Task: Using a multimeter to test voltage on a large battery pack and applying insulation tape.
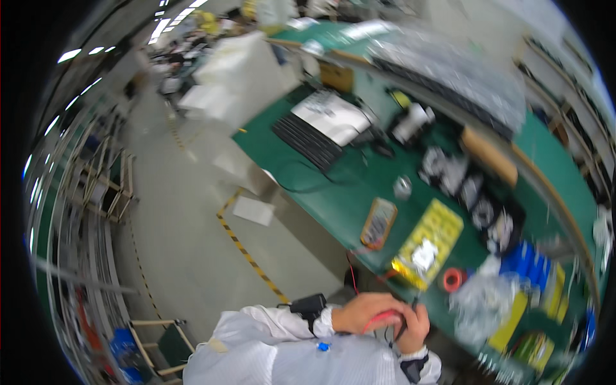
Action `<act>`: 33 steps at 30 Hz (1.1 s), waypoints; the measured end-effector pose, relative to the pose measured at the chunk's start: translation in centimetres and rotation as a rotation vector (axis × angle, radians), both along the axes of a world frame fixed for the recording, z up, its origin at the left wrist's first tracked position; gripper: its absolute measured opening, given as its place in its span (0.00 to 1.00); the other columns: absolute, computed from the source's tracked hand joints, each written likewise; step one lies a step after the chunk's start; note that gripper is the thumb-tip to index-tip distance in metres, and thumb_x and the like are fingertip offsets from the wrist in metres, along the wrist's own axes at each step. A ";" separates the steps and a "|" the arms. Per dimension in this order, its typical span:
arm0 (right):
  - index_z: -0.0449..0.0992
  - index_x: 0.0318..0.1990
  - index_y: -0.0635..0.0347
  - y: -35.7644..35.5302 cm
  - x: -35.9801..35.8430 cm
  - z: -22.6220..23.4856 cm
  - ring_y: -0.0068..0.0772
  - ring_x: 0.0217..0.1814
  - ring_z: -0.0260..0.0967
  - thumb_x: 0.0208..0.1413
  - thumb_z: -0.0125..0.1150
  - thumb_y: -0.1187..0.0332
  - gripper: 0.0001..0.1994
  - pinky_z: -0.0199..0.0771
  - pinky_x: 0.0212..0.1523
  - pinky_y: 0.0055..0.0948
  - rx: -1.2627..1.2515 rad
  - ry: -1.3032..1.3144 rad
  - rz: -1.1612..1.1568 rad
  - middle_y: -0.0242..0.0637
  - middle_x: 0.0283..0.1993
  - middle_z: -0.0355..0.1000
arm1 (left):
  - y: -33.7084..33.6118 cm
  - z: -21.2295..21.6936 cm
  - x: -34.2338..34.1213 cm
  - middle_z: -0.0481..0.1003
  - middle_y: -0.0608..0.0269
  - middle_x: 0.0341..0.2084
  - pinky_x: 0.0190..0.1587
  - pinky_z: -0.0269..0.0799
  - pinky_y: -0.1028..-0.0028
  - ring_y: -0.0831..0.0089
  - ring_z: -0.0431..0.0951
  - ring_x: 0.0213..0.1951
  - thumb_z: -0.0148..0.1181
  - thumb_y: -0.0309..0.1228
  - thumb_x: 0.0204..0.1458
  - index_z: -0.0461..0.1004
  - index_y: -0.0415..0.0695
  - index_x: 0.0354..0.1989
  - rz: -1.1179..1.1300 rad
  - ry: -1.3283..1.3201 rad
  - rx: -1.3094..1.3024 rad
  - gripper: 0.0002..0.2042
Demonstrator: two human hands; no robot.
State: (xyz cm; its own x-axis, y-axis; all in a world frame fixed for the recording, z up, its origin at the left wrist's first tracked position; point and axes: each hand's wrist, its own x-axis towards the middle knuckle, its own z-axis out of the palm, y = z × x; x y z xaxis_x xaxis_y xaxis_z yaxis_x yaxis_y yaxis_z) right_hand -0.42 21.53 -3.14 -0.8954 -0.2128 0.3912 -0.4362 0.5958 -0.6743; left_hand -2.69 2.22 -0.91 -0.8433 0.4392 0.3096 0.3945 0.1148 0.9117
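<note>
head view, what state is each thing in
Slim red handle: held, apparently in the left hand's grip
Right hand's grip: fingers bent, hold unclear
Orange-cased handheld meter: lying face up, on or off unclear
Yellow rectangular pocketed tray: lying flat, white patch on top
Round red roll: lying flat
Clear plastic bag: crumpled
Black rectangular keyboard: lying flat

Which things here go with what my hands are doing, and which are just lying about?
Likely in use:
red piece in your left hand
orange-edged meter
red lead by the table edge

Apparently lying about:
keyboard
red tape roll
clear plastic bag
</note>
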 end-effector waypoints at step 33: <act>0.75 0.37 0.65 7.2 6.3 3.3 0.25 0.29 0.69 0.63 0.59 0.70 0.07 0.71 0.33 0.26 -0.965 -0.292 -0.171 0.36 0.29 0.73 | 4.7 5.1 -1.1 0.81 0.54 0.41 0.48 0.77 0.71 0.71 0.81 0.44 0.52 0.34 0.67 0.74 0.36 0.51 -0.516 -0.779 0.209 0.14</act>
